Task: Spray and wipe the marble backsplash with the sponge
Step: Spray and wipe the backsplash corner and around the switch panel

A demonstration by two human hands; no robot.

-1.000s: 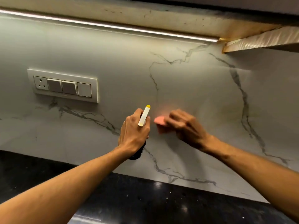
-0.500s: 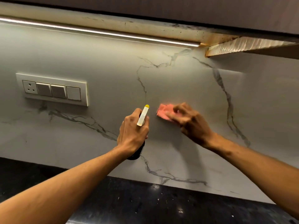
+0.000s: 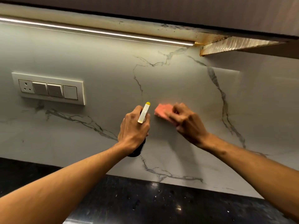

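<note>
One sponge (image 3: 161, 111), likely soft and light, sits gripped under the right hand (image 3: 186, 122); the left hand (image 3: 134, 128) clasps the spray bottle (image 3: 143, 114).

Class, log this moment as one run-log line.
left hand: holds spray bottle | right hand: grips pink sponge against marble backsplash | phase: wipe

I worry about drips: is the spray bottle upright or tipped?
Nearly upright: the left hand grips the spray bottle, yellow-tipped nozzle above, dark base below, leaning slightly right.
</note>
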